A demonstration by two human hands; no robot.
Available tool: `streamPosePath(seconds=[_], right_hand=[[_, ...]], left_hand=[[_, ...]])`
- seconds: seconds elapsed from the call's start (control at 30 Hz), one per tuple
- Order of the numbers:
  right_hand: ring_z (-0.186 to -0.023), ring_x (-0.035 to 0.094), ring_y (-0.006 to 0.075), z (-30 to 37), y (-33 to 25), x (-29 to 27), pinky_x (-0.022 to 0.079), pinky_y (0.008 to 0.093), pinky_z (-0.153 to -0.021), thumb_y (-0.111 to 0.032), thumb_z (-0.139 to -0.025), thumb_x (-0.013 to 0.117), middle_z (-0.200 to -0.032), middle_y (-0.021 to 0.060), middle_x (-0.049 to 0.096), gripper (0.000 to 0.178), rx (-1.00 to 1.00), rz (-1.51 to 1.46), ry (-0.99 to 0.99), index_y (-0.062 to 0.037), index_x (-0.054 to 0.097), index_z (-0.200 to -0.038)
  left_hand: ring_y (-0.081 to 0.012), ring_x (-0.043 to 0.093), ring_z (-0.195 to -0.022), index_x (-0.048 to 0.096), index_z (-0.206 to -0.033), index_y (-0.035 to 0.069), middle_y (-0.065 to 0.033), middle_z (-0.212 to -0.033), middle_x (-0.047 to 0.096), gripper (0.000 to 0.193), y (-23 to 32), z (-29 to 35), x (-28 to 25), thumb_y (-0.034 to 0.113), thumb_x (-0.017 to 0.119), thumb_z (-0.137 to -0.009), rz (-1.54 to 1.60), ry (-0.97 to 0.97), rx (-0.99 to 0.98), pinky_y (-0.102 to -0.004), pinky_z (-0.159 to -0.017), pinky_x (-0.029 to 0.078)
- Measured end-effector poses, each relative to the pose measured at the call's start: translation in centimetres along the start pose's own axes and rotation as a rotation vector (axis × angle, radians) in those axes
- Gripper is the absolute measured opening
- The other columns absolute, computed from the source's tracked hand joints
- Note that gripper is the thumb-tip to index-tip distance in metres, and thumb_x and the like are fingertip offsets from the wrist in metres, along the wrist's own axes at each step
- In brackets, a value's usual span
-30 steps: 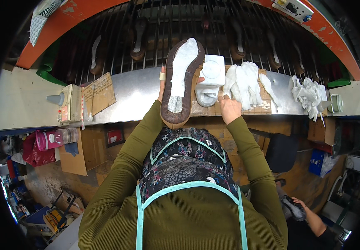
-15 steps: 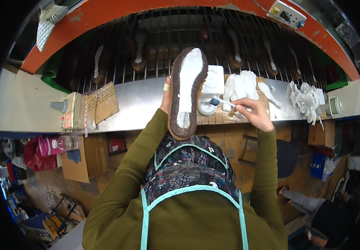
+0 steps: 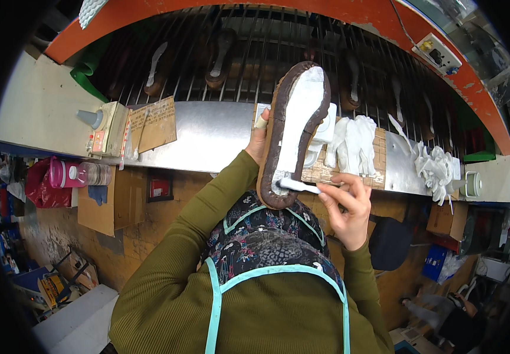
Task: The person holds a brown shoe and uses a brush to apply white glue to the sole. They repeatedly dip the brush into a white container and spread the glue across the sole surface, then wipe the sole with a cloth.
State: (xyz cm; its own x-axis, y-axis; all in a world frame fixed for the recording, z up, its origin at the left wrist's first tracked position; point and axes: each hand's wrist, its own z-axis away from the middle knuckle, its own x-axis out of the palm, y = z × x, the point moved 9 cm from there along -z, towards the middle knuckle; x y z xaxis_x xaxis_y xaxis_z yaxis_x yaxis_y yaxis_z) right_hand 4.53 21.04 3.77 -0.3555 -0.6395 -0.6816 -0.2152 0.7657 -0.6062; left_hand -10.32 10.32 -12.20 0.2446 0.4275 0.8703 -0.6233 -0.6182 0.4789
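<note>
A brown shoe (image 3: 299,118) is held with its underside facing up, heel end toward me. White material covers the middle of the sole, inside a dark brown rim. My left hand (image 3: 257,140) grips the shoe from its left side; most of the fingers are hidden behind it, and a pale wrap circles one digit. Pinched in my right hand (image 3: 349,209) is a small brush (image 3: 301,186) with a white handle, its dark tip touching the heel end of the sole. A white container (image 3: 327,127) and a round white dish (image 3: 312,156) stand behind, partly covered by the shoe.
White gloves (image 3: 352,141) lie on cardboard on the metal worktop (image 3: 207,138), with a bunched pile of gloves (image 3: 435,168) farther right. Several shoes rest on the dark rods (image 3: 249,59) beyond. A cardboard piece (image 3: 154,124) leans at left. Another person (image 3: 449,318) is at lower right.
My right hand has brought the brush from over the round dish down left to the heel end of the sole. The shoe has shifted right in view, and the whole view has turned slightly.
</note>
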Motion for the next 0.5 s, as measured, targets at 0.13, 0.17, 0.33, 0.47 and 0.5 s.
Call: streamPosePath(seconds=[0.13,0.17,0.33,0.47,0.5], right_hand=[[-0.062,0.047,0.0129,-3.0,1.5,-0.8,0.031,0.031,-0.073,-0.012,-0.078,0.073,-0.094,0.003,0.059,0.015,0.079,0.031,0.189,-0.012,0.075,-0.093],[-0.062,0.047,0.0132,-4.0,1.5,-1.1,0.03,0.0309,-0.074,-0.013,-0.078,0.073,-0.094,0.0027,0.058,0.015,0.053,0.097,0.248,-0.0122,0.075,-0.093],[-0.065,0.049,0.014,-8.3,3.5,-2.3,0.03,0.0322,-0.074,-0.015,-0.079,0.072,-0.091,0.0014,0.057,0.013,0.094,0.084,0.363,-0.0126,0.075,-0.091],[-0.067,0.051,0.0145,-10.4,4.2,-3.3,0.03,0.0325,-0.075,-0.016,-0.08,0.072,-0.09,0.0005,0.057,0.012,0.087,0.146,0.425,-0.0126,0.075,-0.091],[-0.067,0.051,0.0147,-10.7,4.3,-3.3,0.03,0.0323,-0.075,-0.016,-0.08,0.072,-0.09,0.0005,0.057,0.013,0.085,0.152,0.432,-0.0124,0.075,-0.091]], left_hand=[[-0.0243,0.058,-0.113,0.039,-0.139,0.004,-0.0155,-0.13,0.054,0.099,-0.1,0.1,-0.7,0.076,0.057,-0.074,-0.101,-0.11,-0.077,-0.0358,-0.097,0.05],[-0.0244,0.058,-0.113,0.04,-0.139,0.004,-0.0153,-0.13,0.054,0.099,-0.1,0.1,-0.6,0.075,0.058,-0.073,-0.143,-0.108,-0.065,-0.036,-0.096,0.05],[-0.0239,0.059,-0.112,0.042,-0.138,0.004,-0.0148,-0.129,0.056,0.102,0.5,1.1,0.0,0.072,0.068,-0.067,-0.268,-0.107,-0.055,-0.0375,-0.094,0.051],[-0.0228,0.063,-0.106,0.047,-0.134,0.003,-0.0139,-0.121,0.06,0.098,0.7,1.3,-0.3,0.066,0.075,-0.064,-0.131,-0.089,-0.071,-0.0353,-0.091,0.054],[-0.0221,0.064,-0.103,0.049,-0.131,0.002,-0.0136,-0.117,0.063,0.095,0.8,1.4,-0.3,0.063,0.077,-0.064,-0.08,-0.061,-0.065,-0.0343,-0.088,0.056]])
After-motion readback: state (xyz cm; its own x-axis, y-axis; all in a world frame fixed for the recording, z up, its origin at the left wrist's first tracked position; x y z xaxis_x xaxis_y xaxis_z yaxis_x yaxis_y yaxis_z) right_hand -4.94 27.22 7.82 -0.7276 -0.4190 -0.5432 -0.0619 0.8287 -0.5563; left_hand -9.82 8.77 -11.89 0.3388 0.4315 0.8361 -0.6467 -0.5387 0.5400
